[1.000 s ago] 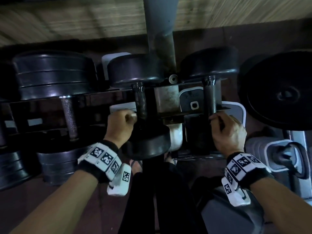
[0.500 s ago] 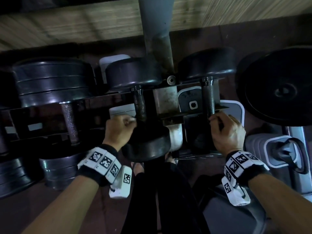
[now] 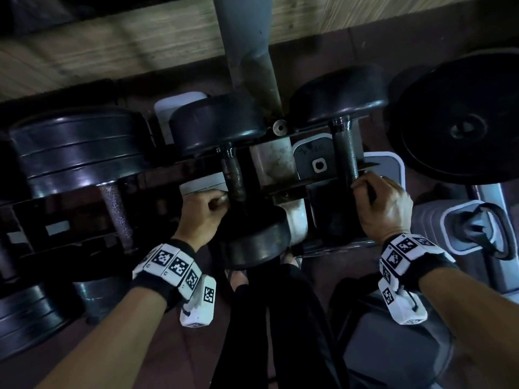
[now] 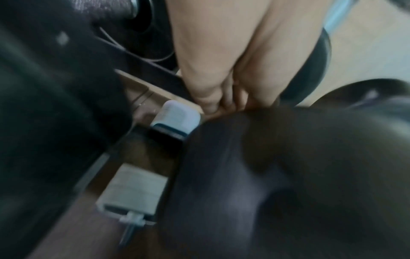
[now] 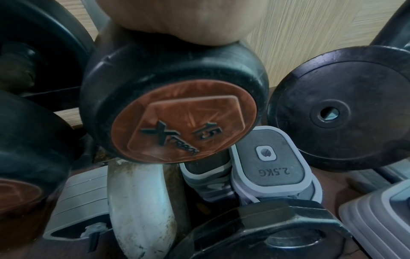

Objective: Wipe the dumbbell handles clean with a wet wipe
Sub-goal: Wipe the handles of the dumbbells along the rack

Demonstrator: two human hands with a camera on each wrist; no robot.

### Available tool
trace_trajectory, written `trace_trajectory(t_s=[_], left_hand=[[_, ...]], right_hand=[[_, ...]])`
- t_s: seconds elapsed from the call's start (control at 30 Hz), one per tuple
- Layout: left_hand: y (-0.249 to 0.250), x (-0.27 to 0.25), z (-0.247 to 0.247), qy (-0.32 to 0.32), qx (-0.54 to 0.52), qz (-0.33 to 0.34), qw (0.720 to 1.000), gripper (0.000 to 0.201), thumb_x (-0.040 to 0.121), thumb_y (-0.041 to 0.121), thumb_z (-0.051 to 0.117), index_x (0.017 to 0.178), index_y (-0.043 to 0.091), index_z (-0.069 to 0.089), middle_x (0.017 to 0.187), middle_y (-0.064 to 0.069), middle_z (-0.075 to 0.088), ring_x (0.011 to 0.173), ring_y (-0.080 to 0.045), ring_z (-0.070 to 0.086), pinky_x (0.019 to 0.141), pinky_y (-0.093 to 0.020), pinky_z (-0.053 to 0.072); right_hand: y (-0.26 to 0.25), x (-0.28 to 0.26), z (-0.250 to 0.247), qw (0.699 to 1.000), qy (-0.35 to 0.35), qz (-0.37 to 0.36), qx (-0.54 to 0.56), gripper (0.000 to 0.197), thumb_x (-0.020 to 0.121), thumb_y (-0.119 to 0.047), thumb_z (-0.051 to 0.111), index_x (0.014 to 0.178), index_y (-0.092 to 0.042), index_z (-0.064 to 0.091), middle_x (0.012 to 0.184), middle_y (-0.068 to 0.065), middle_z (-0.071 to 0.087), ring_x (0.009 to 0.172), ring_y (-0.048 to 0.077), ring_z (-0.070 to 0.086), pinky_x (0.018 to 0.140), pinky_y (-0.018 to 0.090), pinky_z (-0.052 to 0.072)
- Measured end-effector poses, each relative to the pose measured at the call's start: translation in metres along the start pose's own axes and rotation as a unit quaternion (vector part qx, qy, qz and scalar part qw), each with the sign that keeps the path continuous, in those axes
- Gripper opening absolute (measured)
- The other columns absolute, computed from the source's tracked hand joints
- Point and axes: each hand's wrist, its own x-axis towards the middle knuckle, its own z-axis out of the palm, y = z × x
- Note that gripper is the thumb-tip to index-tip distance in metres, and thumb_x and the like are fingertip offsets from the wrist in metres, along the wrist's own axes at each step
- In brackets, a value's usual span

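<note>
left hand fist curled on middle dumbbell handle, wipe not visible | right hand gripping right dumbbell handle | both dumbbells on dark metal rack | wood-panel wall behind | reddish-brown floor, plates around

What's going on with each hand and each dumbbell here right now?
left hand: curled at the near end of the middle dumbbell's handle.
right hand: gripping the right dumbbell's handle.
middle dumbbell: on the rack.
right dumbbell: on the rack.
left dumbbell: racked, untouched.
wet wipe: not discernible.
</note>
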Motion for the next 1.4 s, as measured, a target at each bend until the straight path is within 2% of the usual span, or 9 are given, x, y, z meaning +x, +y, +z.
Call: trace_trajectory(t_s=[0.2, 0.37, 0.43, 0.53, 0.73, 0.83, 0.97, 1.23, 1.4], left_hand=[[-0.011, -0.011, 0.002, -0.052, 0.024, -0.045, 0.997, 0.008, 0.086, 0.005, 0.072, 0.089, 0.012, 0.076, 0.084, 0.008, 0.070, 0.078, 0.000, 0.062, 0.073, -0.005, 0.043], [-0.008, 0.024, -0.010, 0.015, -0.184, -0.120, 0.976, 0.011, 0.090, 0.004, 0.066, 0.100, 0.004, 0.072, 0.082, -0.005, 0.070, 0.069, -0.007, 0.064, 0.068, -0.021, 0.051], [0.003, 0.046, -0.016, 0.020, -0.224, -0.108, 0.968, 0.014, 0.094, -0.004, 0.058, 0.098, 0.005, 0.068, 0.083, -0.001, 0.065, 0.067, 0.001, 0.063, 0.066, -0.014, 0.052], [0.008, 0.063, -0.017, -0.009, -0.203, -0.080, 0.976, 0.030, 0.095, -0.009, 0.051, 0.089, 0.016, 0.066, 0.091, 0.001, 0.065, 0.083, -0.006, 0.062, 0.074, -0.014, 0.052], [-0.007, 0.037, -0.025, 0.005, -0.124, -0.032, 0.992, 0.018, 0.096, 0.001, 0.057, 0.109, 0.005, 0.070, 0.083, -0.003, 0.067, 0.071, 0.001, 0.062, 0.072, -0.012, 0.050], [-0.010, 0.032, -0.018, 0.003, -0.110, -0.046, 0.993, 0.015, 0.095, 0.005, 0.060, 0.105, 0.008, 0.072, 0.083, 0.001, 0.070, 0.073, -0.001, 0.063, 0.082, -0.026, 0.055], [-0.009, 0.038, -0.006, 0.025, -0.109, -0.073, 0.991, 0.032, 0.086, 0.038, 0.062, 0.104, 0.015, 0.075, 0.095, -0.002, 0.075, 0.090, -0.017, 0.070, 0.097, -0.047, 0.053], [-0.015, 0.021, 0.002, 0.050, -0.074, -0.041, 0.995, 0.018, 0.095, 0.007, 0.060, 0.107, 0.013, 0.073, 0.095, 0.002, 0.073, 0.085, -0.007, 0.067, 0.088, -0.029, 0.053], [-0.010, 0.010, 0.005, 0.065, -0.050, -0.016, 0.996, 0.016, 0.096, 0.008, 0.061, 0.106, 0.010, 0.074, 0.094, 0.004, 0.072, 0.089, -0.012, 0.068, 0.084, -0.020, 0.050]], right_hand=[[-0.005, 0.000, -0.001, 1.000, 0.000, 0.007, -0.009, 0.024, 0.090, -0.024, 0.051, 0.080, -0.012, 0.069, 0.071, 0.010, 0.066, 0.065, 0.035, 0.062, 0.058, 0.035, 0.044], [-0.009, 0.000, -0.003, 1.000, 0.004, 0.011, -0.023, 0.016, 0.087, -0.015, 0.057, 0.079, -0.009, 0.069, 0.070, 0.013, 0.065, 0.067, 0.039, 0.061, 0.059, 0.035, 0.042], [-0.009, 0.000, -0.003, 1.000, -0.001, 0.011, -0.028, 0.016, 0.087, -0.016, 0.057, 0.079, -0.008, 0.069, 0.070, 0.013, 0.065, 0.068, 0.038, 0.060, 0.060, 0.034, 0.039], [-0.006, 0.000, -0.003, 0.999, -0.005, 0.013, -0.032, 0.017, 0.087, -0.018, 0.055, 0.080, -0.009, 0.068, 0.071, 0.012, 0.065, 0.069, 0.038, 0.059, 0.060, 0.032, 0.036], [-0.008, 0.000, -0.003, 1.000, -0.003, 0.014, -0.020, 0.017, 0.086, -0.018, 0.056, 0.080, -0.009, 0.069, 0.071, 0.011, 0.065, 0.067, 0.036, 0.060, 0.062, 0.031, 0.037], [-0.008, 0.001, -0.003, 1.000, -0.002, 0.016, -0.018, 0.016, 0.086, -0.018, 0.056, 0.079, -0.011, 0.068, 0.071, 0.010, 0.065, 0.068, 0.036, 0.060, 0.061, 0.032, 0.038], [-0.006, 0.000, -0.003, 1.000, 0.002, 0.008, -0.017, 0.021, 0.087, -0.023, 0.052, 0.080, -0.011, 0.069, 0.072, 0.010, 0.066, 0.069, 0.035, 0.061, 0.060, 0.033, 0.040], [-0.002, -0.001, -0.001, 1.000, 0.002, 0.002, -0.012, 0.029, 0.088, -0.030, 0.047, 0.081, -0.012, 0.069, 0.070, 0.009, 0.065, 0.067, 0.033, 0.060, 0.059, 0.031, 0.037], [-0.003, 0.000, -0.002, 1.000, 0.004, 0.002, 0.001, 0.029, 0.089, -0.029, 0.047, 0.081, -0.012, 0.070, 0.070, 0.009, 0.064, 0.065, 0.033, 0.059, 0.057, 0.036, 0.045]])
